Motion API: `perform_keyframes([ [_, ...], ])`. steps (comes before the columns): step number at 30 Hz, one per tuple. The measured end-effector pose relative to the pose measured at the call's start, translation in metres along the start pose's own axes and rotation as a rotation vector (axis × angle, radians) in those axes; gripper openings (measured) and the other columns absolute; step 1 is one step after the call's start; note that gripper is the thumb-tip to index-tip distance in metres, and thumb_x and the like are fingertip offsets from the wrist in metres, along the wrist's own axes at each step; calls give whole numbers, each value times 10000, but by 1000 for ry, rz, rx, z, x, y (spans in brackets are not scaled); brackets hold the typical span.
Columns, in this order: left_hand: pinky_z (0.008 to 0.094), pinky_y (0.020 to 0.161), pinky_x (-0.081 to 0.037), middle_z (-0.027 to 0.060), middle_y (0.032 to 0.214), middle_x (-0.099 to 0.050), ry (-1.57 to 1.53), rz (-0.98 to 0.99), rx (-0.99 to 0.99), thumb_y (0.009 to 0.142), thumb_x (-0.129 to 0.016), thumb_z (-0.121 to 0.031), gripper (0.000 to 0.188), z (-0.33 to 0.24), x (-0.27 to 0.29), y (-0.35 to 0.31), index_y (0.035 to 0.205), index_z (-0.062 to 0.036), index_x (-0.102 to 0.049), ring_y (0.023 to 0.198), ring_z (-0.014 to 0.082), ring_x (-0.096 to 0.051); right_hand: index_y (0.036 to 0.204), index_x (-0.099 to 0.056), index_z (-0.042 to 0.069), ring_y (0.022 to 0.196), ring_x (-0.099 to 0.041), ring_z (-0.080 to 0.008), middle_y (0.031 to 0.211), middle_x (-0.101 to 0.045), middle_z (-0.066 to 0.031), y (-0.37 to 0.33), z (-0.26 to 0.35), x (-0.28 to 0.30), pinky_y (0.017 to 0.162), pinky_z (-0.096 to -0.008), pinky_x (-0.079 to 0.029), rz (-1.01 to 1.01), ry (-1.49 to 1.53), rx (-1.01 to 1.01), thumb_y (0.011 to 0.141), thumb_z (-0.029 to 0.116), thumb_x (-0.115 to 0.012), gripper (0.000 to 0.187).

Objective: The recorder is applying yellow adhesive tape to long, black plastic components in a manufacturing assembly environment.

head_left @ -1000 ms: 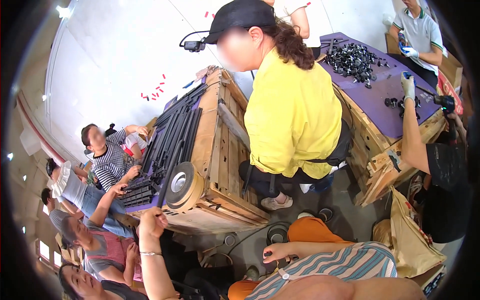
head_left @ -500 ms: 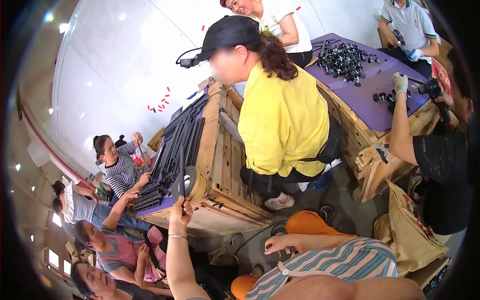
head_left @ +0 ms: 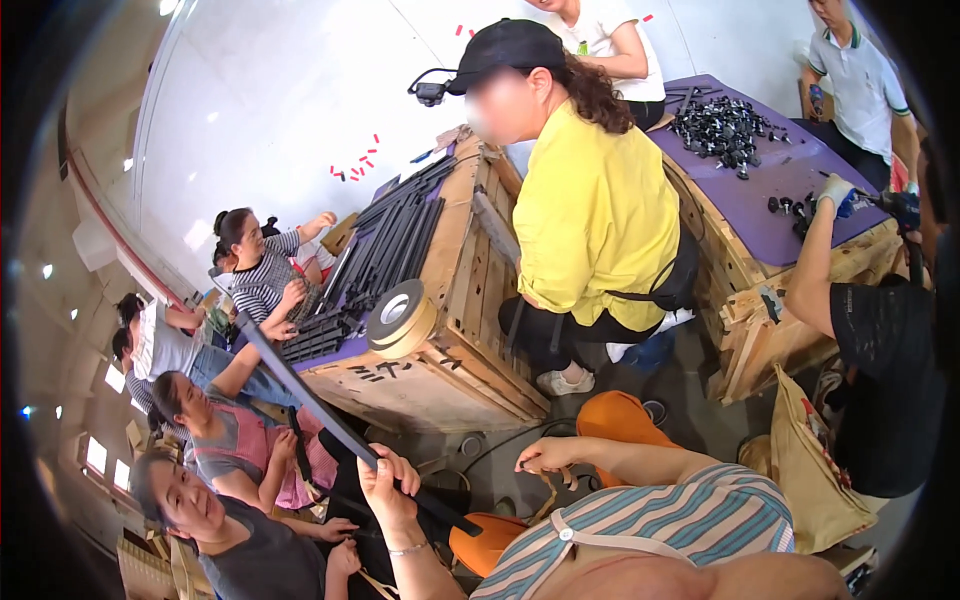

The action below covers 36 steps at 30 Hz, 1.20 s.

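Note:
My left hand (head_left: 392, 486) is closed round a long, flat black bar (head_left: 310, 397). The bar slants from the upper left down to the lower right, clear of the workbench. My right hand (head_left: 546, 456) is held in front of my orange trousers with its fingers curled together. A thin tan strip (head_left: 548, 494) hangs just under it; its upper end is hard to make out at the fingers. A large roll of tape (head_left: 401, 318) leans on the near corner of the wooden crate bench (head_left: 420, 390), beside many black bars (head_left: 395, 235) lying in a pile.
A person in a yellow shirt (head_left: 600, 210) sits beyond the bench. At the right, co-workers handle drills by a purple-topped table (head_left: 770, 215) with a heap of black knob-like parts (head_left: 722, 130). Other people (head_left: 265, 530) sit along the left. A tan sack (head_left: 815, 470) stands at the right.
My left hand has moved down and right, away from the bench, and the bar has swung from upright to a long slant. My right hand has shifted slightly left. The view has turned somewhat.

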<state>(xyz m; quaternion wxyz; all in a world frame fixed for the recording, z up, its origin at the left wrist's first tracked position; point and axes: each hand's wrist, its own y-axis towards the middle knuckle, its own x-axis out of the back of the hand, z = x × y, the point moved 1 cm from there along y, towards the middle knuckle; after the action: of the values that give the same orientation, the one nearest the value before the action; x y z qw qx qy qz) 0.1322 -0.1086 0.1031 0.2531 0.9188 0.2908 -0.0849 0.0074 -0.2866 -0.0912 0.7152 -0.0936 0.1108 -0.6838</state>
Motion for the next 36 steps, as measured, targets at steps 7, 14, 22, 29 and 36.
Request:
perform_keyframes([
  [7,218,328,-256,30,550,-432,82,-46,116,862,-555,-179,184,-33,2,-41,895,-4,-513,358,97,-334,1116,-572,78,753,-507,-132,856,-592,-43,-19,83,-36,696,-264,-412,25,-297,560,883,125,-492,251],
  [14,205,364,-295,25,522,-492,215,-84,286,834,-613,-183,257,8,-7,-86,931,54,-590,373,79,-391,1074,-565,36,732,-496,-132,831,-574,-61,-58,140,-69,677,-268,-412,50,-313,778,867,90,-527,217],
  [22,214,352,-294,70,635,-554,33,-43,422,805,-625,-61,126,18,7,-97,881,28,-577,380,80,-401,1196,-512,95,562,-449,-80,692,-470,-9,-59,141,-82,538,-226,-381,146,-181,596,882,43,-487,318],
  [29,213,358,-296,52,563,-522,50,-64,418,809,-592,-11,77,22,2,-98,867,26,-557,381,89,-403,1389,-235,145,521,-476,-82,624,-409,0,-68,140,-80,521,-236,-409,242,7,642,857,-12,-466,601],
  [36,211,375,-301,41,585,-483,76,-46,255,916,-443,-327,358,7,-5,-87,928,22,-521,399,101,-388,1300,-322,82,588,-561,-101,712,-462,-21,-65,134,-63,535,-219,-452,137,-13,583,842,15,-540,511],
])
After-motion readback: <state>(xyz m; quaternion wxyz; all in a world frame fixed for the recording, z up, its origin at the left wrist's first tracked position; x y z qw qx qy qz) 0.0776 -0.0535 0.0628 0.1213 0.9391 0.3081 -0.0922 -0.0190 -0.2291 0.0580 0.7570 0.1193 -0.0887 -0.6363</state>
